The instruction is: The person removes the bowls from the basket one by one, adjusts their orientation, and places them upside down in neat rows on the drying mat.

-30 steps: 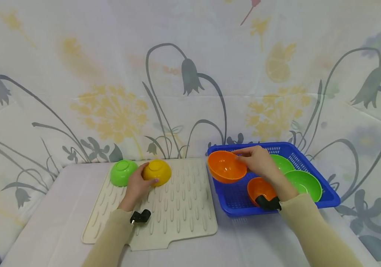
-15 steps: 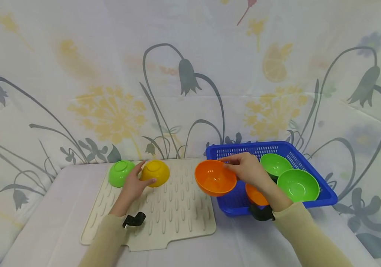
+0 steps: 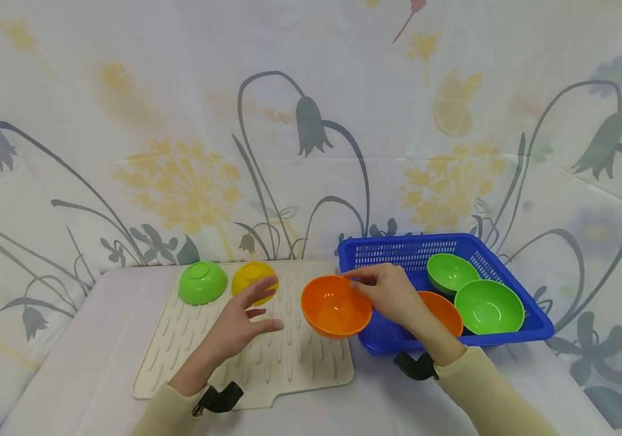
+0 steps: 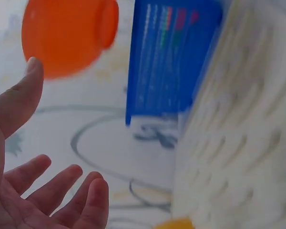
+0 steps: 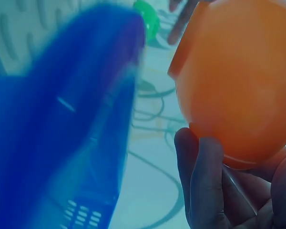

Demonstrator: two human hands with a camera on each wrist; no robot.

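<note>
Right hand [image 3: 389, 293] pinches the rim of an orange bowl [image 3: 335, 306] and holds it upright in the air above the gap between the blue basket [image 3: 529, 324] and the ribbed mat [image 3: 289, 357]. Left hand [image 3: 240, 324] hovers over the mat with fingers spread, holding nothing, just beside the bowl. I judge the step to be a transfer from basket to mat. The next move calls for inverting the bowl and placing it beside the overturned yellow bowl [image 3: 249, 277] and green bowl [image 3: 202, 282].
</note>
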